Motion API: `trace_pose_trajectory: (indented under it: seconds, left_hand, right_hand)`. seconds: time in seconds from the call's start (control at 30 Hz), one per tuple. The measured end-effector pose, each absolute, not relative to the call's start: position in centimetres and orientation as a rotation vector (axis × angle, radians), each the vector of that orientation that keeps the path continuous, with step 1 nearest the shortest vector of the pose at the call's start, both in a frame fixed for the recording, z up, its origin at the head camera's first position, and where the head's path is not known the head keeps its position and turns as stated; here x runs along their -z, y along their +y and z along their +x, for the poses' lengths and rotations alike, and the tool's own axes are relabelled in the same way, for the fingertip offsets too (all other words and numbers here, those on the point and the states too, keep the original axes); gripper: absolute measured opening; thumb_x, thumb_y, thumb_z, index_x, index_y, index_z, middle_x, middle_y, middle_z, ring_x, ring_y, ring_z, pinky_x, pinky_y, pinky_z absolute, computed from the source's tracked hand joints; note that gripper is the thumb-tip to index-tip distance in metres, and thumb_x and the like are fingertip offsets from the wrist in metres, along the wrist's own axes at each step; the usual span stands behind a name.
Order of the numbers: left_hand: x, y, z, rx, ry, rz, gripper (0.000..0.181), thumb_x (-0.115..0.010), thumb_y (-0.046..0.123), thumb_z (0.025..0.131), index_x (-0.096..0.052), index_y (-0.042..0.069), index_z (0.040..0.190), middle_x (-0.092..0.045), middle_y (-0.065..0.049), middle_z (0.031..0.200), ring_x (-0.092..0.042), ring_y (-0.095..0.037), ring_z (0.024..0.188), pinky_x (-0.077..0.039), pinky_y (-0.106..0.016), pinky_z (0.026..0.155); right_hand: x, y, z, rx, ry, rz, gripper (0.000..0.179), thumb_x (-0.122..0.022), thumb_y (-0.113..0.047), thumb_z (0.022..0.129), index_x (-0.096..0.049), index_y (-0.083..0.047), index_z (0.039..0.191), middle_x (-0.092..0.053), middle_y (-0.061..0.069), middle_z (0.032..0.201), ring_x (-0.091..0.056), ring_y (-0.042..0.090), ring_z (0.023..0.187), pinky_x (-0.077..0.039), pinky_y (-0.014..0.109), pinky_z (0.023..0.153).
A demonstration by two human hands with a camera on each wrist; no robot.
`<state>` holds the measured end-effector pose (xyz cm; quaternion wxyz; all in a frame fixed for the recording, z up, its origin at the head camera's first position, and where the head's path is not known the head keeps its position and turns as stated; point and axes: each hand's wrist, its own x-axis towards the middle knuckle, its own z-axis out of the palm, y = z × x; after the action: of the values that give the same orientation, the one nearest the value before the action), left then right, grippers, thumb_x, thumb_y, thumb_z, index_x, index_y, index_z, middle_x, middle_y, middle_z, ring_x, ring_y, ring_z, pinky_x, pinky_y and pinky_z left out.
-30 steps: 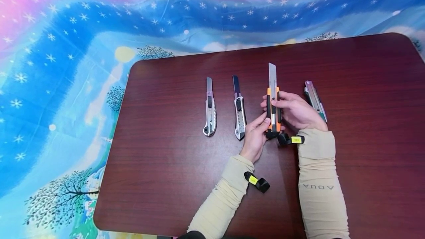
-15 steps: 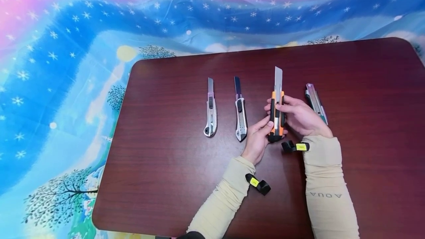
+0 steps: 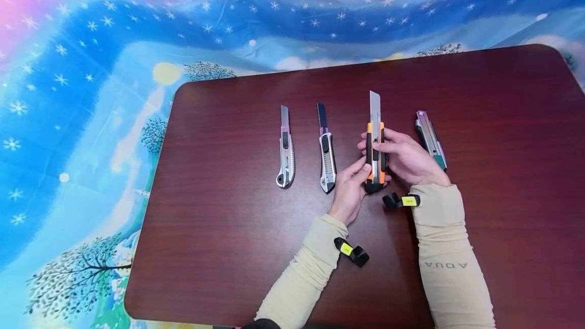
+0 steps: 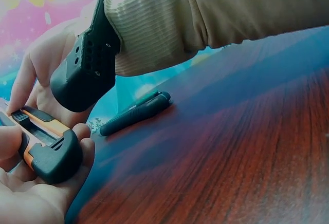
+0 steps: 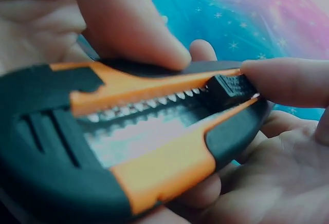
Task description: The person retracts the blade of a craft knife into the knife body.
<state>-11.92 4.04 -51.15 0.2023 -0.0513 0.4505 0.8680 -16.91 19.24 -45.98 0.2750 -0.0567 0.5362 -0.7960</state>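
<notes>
An orange and black utility knife (image 3: 376, 159) is held between both hands in the head view, its long silver blade (image 3: 375, 108) out and pointing toward the far side of the table. The left hand (image 3: 351, 189) grips the lower end of the handle, thumb along its left side. From the right, the right hand (image 3: 407, 159) holds the upper handle. In the right wrist view its thumb (image 5: 288, 82) lies at the black slider (image 5: 231, 88), and the notched edge shows in the slot. The left wrist view shows the black end cap (image 4: 59, 157) above the left palm.
Two silver utility knives, one with a bright blade (image 3: 286, 154) and one with a dark blade (image 3: 327, 159), lie left of the hands. Behind the right hand lies a green and black utility knife (image 3: 428, 136). The dark red table (image 3: 205, 248) meets a patterned cloth (image 3: 137, 29).
Both hands keep their grip on the orange utility knife, which has come slightly nearer the person since a second ago. The blade's visible length looks about the same. The head view has shifted a little.
</notes>
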Motion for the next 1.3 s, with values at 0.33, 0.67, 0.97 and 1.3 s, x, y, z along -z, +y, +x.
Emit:
trace_pose_trajectory:
  seconds: [0.33,0.67,0.97,1.3]
  left_hand:
    - [51.17,4.10,-12.05,-2.451,1.230,-0.137,0.039,-0.048,0.009,0.100,-0.050,0.002,0.138,-0.058,-0.023,0.131,-0.052,-0.058,0.111,-0.054,-0.044,0.093]
    - [51.15,4.08,-11.96,-2.441,1.234,-0.146,0.040,-0.047,0.009,0.100,-0.049,0.004,0.139,-0.058,-0.022,0.132,-0.053,-0.057,0.111,-0.055,-0.042,0.093]
    - [51.11,3.98,-11.92,-2.446,1.235,-0.170,0.038,-0.047,0.009,0.100,-0.053,0.005,0.137,-0.059,-0.020,0.132,-0.054,-0.057,0.111,-0.055,-0.043,0.093]
    - [51.00,4.04,-11.92,-2.438,1.239,-0.179,0.038,-0.048,0.010,0.099,-0.053,0.007,0.137,-0.059,-0.019,0.132,-0.056,-0.054,0.111,-0.054,-0.042,0.094]
  right_hand:
    - [45.94,19.31,-16.98,2.156,1.404,-0.180,0.029,-0.044,-0.002,0.100,-0.050,-0.007,0.128,-0.070,0.001,0.110,-0.062,0.020,0.107,-0.049,0.024,0.092]
    - [45.84,19.30,-16.88,2.116,1.457,-0.171,0.029,-0.046,-0.003,0.100,-0.050,-0.008,0.128,-0.070,0.001,0.112,-0.061,0.020,0.110,-0.046,0.024,0.094]
    - [45.90,19.16,-16.75,2.057,1.523,-0.116,0.034,-0.048,-0.006,0.100,-0.046,-0.010,0.134,-0.066,0.001,0.117,-0.061,0.019,0.111,-0.048,0.025,0.092]
    - [45.76,19.30,-16.67,1.995,1.551,-0.102,0.038,-0.049,-0.009,0.100,-0.041,-0.014,0.137,-0.062,0.001,0.123,-0.060,0.017,0.108,-0.050,0.032,0.089]
